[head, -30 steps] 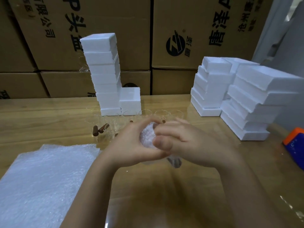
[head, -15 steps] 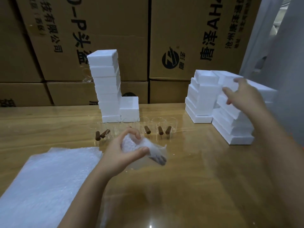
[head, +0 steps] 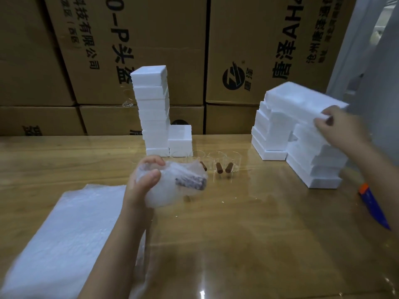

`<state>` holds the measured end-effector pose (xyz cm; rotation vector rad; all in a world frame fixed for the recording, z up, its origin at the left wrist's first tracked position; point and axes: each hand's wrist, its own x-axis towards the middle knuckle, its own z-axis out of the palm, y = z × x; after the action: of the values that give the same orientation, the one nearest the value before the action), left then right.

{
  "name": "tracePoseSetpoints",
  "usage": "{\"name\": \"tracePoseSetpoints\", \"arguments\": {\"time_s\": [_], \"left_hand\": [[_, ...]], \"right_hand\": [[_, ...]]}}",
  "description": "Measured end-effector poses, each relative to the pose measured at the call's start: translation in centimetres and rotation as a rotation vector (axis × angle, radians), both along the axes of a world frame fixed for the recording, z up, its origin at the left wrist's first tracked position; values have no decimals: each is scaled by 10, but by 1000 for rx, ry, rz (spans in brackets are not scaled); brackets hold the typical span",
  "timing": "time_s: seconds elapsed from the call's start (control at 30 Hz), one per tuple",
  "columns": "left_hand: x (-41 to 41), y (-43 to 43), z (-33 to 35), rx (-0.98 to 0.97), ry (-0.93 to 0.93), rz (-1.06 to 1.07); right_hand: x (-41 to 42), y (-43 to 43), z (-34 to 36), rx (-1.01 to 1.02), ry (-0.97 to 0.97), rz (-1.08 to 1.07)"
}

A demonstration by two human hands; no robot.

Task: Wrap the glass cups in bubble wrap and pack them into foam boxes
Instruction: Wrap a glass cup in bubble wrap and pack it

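Bubble-wrapped clear glass cup sits in my left hand, fingers and thumb curled round it above the wooden table, forearm angled up from below. Just beyond those fingers stand bare glass cups. My right hand, arm outstretched, grips a blurred white foam box, fingers curled over its near edge.

The foam box that your right hand gripped was smeared by motion, so its edges and open side could not be told. Bubble wrap hid most of the glass cup in your left hand, leaving only a dark, blurred handle. The flat sheets ran off the left and bottom edges.
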<state>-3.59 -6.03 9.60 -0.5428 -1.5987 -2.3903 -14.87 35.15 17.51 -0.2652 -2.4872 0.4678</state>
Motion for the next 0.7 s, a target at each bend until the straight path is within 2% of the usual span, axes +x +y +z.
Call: {"name": "tracePoseSetpoints", "arguments": {"time_s": [0.1, 0.2, 0.27, 0.33, 0.4, 0.5, 0.57, 0.63, 0.7], "left_hand": [[-3, -6, 1, 28, -22, 65], [-6, -7, -3, 25, -56, 121], [-6, -5, -8, 3, -85, 165], [-7, -1, -13, -42, -114, 208], [-7, 5, -17, -95, -134, 229], [-8, 13, -22, -158, -145, 244], [-9, 17, -26, -236, -137, 266], [-8, 24, -31, -324, -124, 264], [-7, 32, -37, -417, -109, 259]], "right_hand": [[34, -47, -36, -117, -90, 423], [67, -87, -87, -109, -331, 749], [78, -100, -117, -77, -466, 825], [82, -105, -137, 63, -512, 834], [86, -107, -145, 235, -606, 826], [89, -107, -141, 309, -721, 809], [90, -110, -128, 146, -560, 767], [95, -122, -112, -319, -421, 804], [102, -144, -100, -689, -494, 903]]}}
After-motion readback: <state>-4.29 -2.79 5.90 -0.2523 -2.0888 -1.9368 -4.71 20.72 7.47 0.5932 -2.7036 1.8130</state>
